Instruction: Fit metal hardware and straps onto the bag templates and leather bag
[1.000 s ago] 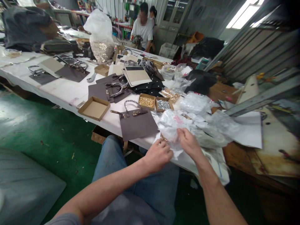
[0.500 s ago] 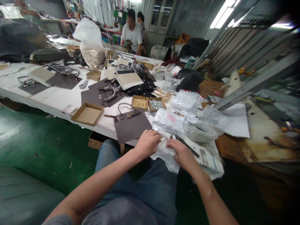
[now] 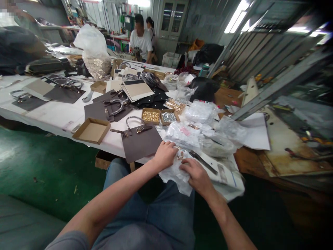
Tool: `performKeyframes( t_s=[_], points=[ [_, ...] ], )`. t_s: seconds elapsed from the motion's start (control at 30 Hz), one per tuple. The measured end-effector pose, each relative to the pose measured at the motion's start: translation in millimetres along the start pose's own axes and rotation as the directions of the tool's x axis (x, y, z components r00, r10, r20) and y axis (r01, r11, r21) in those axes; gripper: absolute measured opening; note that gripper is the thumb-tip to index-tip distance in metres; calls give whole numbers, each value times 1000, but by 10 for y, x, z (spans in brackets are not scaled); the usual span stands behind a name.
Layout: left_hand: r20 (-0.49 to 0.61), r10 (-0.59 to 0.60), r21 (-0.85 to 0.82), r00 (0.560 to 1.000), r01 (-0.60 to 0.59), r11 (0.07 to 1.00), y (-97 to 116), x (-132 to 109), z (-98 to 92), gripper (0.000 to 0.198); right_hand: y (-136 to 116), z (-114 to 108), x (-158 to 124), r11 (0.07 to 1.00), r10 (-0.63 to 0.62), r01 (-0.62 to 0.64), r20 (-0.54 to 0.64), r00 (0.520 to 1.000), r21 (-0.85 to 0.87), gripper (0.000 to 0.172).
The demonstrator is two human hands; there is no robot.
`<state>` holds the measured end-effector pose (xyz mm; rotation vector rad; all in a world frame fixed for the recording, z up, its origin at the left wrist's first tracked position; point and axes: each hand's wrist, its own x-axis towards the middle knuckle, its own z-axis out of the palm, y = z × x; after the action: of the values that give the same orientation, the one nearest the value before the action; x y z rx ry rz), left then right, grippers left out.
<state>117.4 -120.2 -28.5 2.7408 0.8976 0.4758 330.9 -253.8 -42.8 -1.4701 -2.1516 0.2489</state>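
My left hand (image 3: 166, 152) has its fingers curled closed at the left edge of a sheet of thin white wrapping (image 3: 175, 177), which looks like tissue or soft plastic. Small gold-coloured metal fittings (image 3: 180, 155) lie on the wrapping between my hands. My right hand (image 3: 196, 172) grips the wrapping's right side with bent fingers, just below the fittings; its thumb is hidden. Left of my left hand lies a dark grey bag panel (image 3: 142, 140) with a plastic-wrapped handle (image 3: 134, 119) and gold hardware. A dark, flat strip-like tool (image 3: 204, 162) rests beyond my right hand.
An open cardboard box (image 3: 92, 130) stands at the table's near edge. Small boxes hold gold pieces (image 3: 151, 115) and silver pieces (image 3: 168, 117). Clear plastic packets (image 3: 183, 133) and more bag panels (image 3: 104, 109) cover the table. A metal post (image 3: 260, 99) slants on the right. One co-worker (image 3: 140, 40) sits at the back.
My right hand has drawn slightly down from the gold fittings, which now show more plainly between the hands. The view has shifted a little, so the table sits further left.
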Motion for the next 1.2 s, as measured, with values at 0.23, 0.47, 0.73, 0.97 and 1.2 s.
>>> performKeyframes(
  t_s=[0.23, 0.47, 0.73, 0.97, 1.2],
  points=[
    [14, -2, -1, 1000, 2, 1000, -6, 182, -19, 27, 34, 32, -10, 996, 75, -76, 3, 997, 42, 38],
    [-61, 24, -91, 998, -29, 995, -5, -102, -50, 23, 211, -64, -1, 994, 86, -88, 39, 996, 66, 41],
    [-27, 25, -73, 999, -27, 997, -115, -264, -49, 18, 240, 5, -6, 980, 65, -65, 7, 998, 190, 46],
    [14, 44, 8, 999, -44, 999, -184, -204, 25, 65, 358, -179, 18, 935, 23, -38, 45, 999, 354, 38],
    [-22, 35, 10, 999, -34, 999, -144, -236, 34, 76, 281, -268, 58, 895, 322, -287, -48, 946, 341, 36]
  ],
)
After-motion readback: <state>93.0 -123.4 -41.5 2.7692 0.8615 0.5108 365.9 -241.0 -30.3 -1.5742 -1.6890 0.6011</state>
